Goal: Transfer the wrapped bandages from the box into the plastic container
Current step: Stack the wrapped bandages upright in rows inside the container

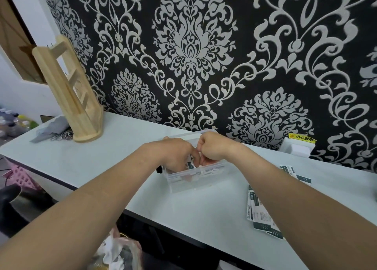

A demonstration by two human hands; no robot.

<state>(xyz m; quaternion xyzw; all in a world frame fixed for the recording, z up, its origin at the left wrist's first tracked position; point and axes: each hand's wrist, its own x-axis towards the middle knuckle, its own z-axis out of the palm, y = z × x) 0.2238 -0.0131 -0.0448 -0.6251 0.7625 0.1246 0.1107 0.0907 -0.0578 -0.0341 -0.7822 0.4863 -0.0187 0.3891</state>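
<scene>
A small white-and-green cardboard box (190, 164) is held over the clear rectangular plastic container (183, 185) on the white worktop (102, 153), with the fingers of the left hand (175, 153) and right hand (212, 147) clamped on it. White wrapped bandages (208, 171) are already seen inside; flattened boxes (263, 214) lie aside. The transfer is judged well advanced.

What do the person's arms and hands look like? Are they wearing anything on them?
The left arm and right arm are bare, no sleeves in view. The left hand and right hand have no gloves, and neither wrist carries a watch or bracelet. No rings show, though some fingers are hidden.
</scene>
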